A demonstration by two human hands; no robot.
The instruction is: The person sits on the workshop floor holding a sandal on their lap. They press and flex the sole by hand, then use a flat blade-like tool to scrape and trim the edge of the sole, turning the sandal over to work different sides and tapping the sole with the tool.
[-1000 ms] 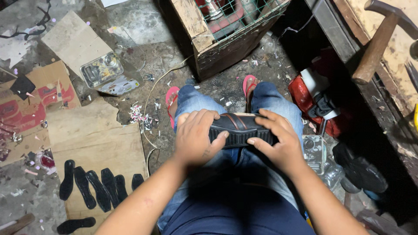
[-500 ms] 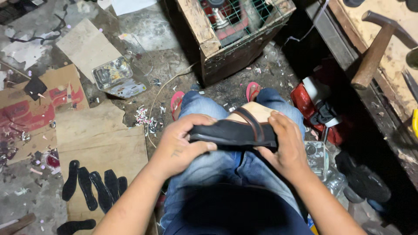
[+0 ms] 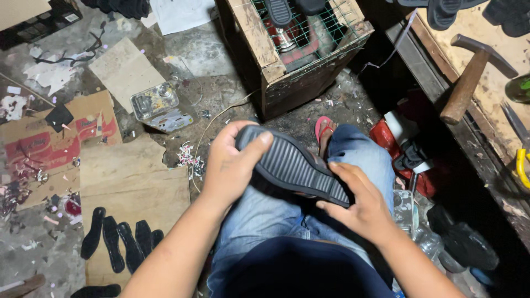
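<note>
A black sandal [image 3: 295, 165] with a ribbed sole facing up lies across my lap, over my blue jeans [image 3: 353, 157]. My left hand [image 3: 232, 165] grips its upper left end, thumb over the sole's edge. My right hand [image 3: 359, 204] holds the lower right end, fingers pressed along the sole's rim. The sandal's strap side is turned down and hidden. My foot in a red flip-flop [image 3: 323, 129] shows beyond my knee.
A wooden crate with green wire mesh [image 3: 298, 49] stands ahead. Several black sole cut-outs [image 3: 118, 243] lie on cardboard [image 3: 132, 182] at left. A metal tin [image 3: 154, 102] sits on the floor. A hammer [image 3: 469, 77] rests on the bench at right, a red tool [image 3: 400, 146] below it.
The sandal was turned over: its strap side faced up earlier, now the ribbed sole faces up and tilts diagonally. My left hand rose to the upper end. The view shifted toward the crate.
</note>
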